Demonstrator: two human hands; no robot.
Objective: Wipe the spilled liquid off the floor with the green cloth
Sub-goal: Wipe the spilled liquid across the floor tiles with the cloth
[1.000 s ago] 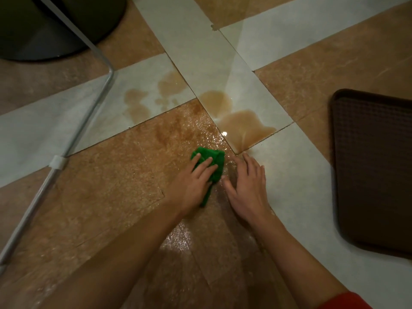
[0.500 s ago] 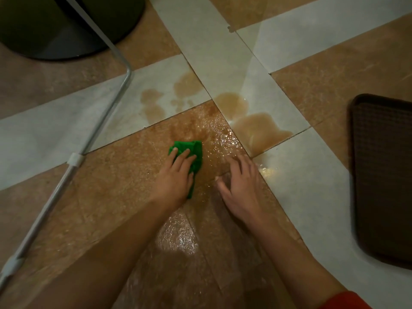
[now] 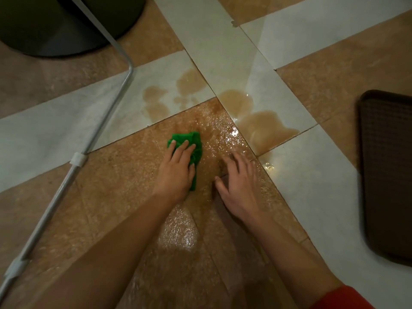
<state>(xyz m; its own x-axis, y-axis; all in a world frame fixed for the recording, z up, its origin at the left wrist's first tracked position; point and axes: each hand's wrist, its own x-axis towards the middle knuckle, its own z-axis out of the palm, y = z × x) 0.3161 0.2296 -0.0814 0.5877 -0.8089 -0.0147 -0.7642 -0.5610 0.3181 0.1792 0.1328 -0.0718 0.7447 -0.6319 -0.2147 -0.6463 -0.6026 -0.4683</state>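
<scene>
The left hand [image 3: 178, 170] lies flat, fingers straight, pressing the cloth [image 3: 193, 141], a crumpled green wad of nubbly fabric, onto the floor [image 3: 111, 186]. The cloth sits on a speckled brown tile near the middle, just left of a glistening wet patch. The right hand [image 3: 238, 181] rests open beside it, fingers spread on the same wet tile. The liquid [image 3: 267, 128] is thin and brown, pooled in rounded blots on the smooth pale tiles farther off. A brown tray [image 3: 388, 175] with a raised rim and gridded surface lies at the right. A bent metal tube [image 3: 104, 112] with white clips crosses the left side, and a dark round base [image 3: 66, 25] stands far left.
</scene>
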